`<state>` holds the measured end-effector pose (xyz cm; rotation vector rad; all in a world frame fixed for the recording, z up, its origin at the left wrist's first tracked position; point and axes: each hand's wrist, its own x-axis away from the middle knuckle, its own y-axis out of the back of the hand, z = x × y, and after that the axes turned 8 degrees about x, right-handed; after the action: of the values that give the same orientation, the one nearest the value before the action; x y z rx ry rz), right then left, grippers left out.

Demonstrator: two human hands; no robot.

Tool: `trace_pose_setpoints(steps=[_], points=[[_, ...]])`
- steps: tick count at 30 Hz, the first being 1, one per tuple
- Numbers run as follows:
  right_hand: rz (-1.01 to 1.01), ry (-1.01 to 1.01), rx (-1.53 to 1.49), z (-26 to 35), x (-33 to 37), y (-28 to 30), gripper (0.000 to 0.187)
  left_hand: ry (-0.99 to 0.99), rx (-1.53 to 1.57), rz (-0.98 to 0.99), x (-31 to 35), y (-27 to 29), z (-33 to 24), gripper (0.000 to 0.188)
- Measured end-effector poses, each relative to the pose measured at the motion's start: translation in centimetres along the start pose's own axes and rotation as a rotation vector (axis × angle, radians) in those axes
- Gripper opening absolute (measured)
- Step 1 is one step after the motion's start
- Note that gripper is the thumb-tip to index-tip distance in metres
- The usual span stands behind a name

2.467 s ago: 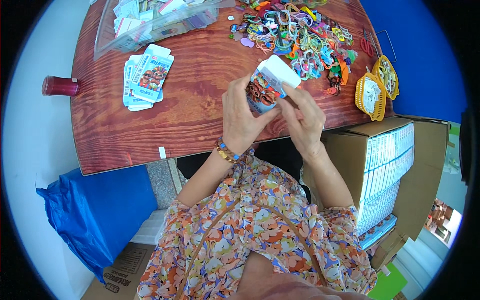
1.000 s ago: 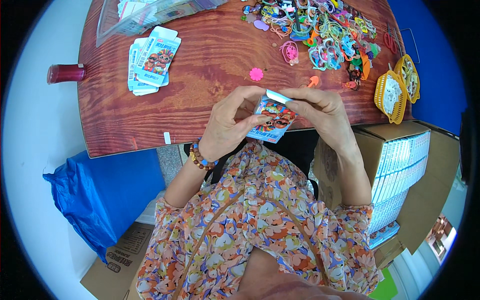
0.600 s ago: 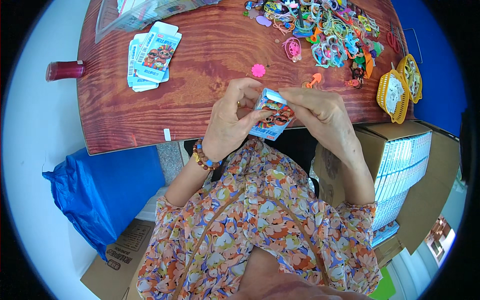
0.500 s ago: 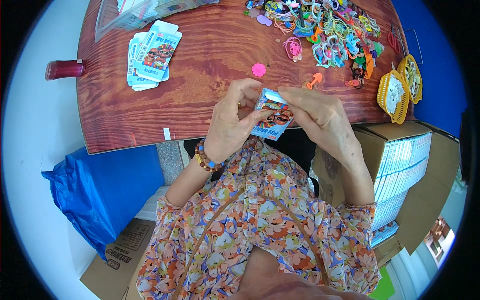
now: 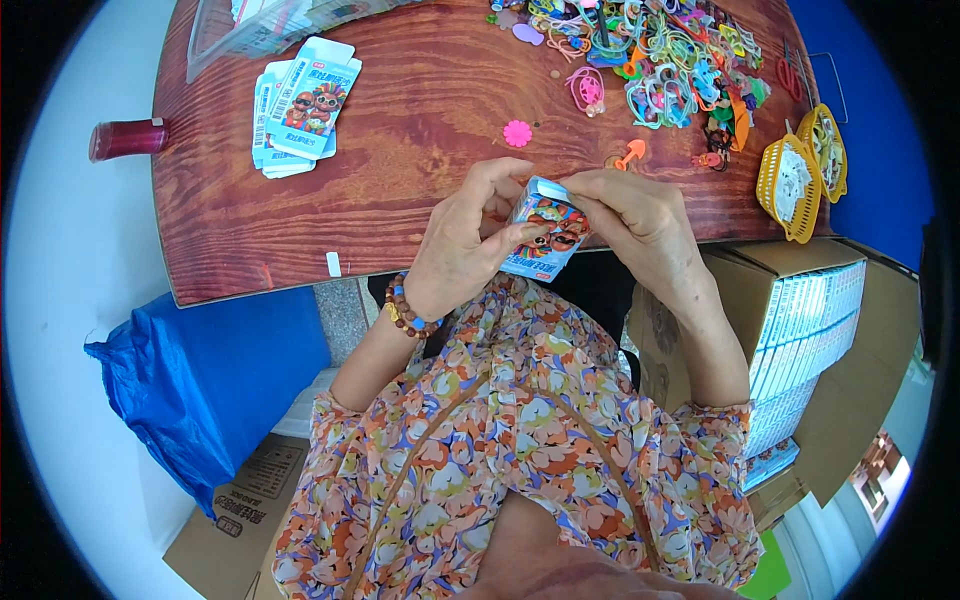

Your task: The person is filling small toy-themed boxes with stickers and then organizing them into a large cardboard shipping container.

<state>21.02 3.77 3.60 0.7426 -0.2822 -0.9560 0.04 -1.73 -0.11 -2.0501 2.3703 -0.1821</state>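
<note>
Over the table's near edge I hold a small light-blue printed carton (image 5: pixel 543 243) with cartoon figures on its front. My left hand (image 5: pixel 468 236) is wrapped round its left side, with the thumb across the front. The fingers of my right hand (image 5: pixel 640 226) pinch the carton's upper right corner, by the top flap. What lies inside the carton is hidden. On the table beyond my hands are a pink flower-shaped piece (image 5: pixel 517 133) and an orange toy shovel (image 5: pixel 630 154). A stack of flat cartons (image 5: pixel 305 105) lies at the left.
Colourful small toys and cords (image 5: pixel 665 70) are heaped at the far right, near red-handled scissors (image 5: pixel 789 78). Yellow baskets (image 5: pixel 785 190) stand at the right edge. An open cardboard box of packed cartons (image 5: pixel 800 330) is below right. A clear plastic bin (image 5: pixel 215 45) sits far left.
The carton's top flap has been pressed down and looks more closed. My right fingers have moved slightly to the right along the top; my left hand keeps its hold.
</note>
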Motion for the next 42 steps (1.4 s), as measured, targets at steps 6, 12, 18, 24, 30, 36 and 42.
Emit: trace_pose_setpoints(steps=[6,12,18,24,30,36,42], points=[[-0.04,0.11,0.139,0.2,-0.1,0.0,0.014,0.077,-0.093,0.058,-0.2,0.3,-0.6,0.054],[0.139,0.167,0.273,0.1,-0.4,1.0,0.016,0.044,-0.023,-0.013,0.1,-0.4,-0.6,0.05],[-0.023,0.157,0.023,-1.0,0.3,-0.9,0.026,-0.074,0.056,-0.067,-0.1,-0.6,1.2,0.04],[-0.127,-0.194,-0.315,-1.5,1.9,-2.8,0.031,0.087,0.294,-0.075,0.2,-0.8,2.0,0.038],[-0.109,-0.014,-0.282,-2.1,1.2,-1.7,0.022,-0.043,0.151,-0.064,-0.2,-0.8,1.0,0.037],[-0.104,-0.004,-0.32,-3.0,0.9,-0.6,0.018,-0.158,0.067,-0.048,-0.2,-1.6,1.5,0.038],[-0.188,-0.042,-0.272,-1.9,1.6,-0.1,0.026,-0.174,0.095,-0.059,-0.9,-2.8,0.8,0.039]])
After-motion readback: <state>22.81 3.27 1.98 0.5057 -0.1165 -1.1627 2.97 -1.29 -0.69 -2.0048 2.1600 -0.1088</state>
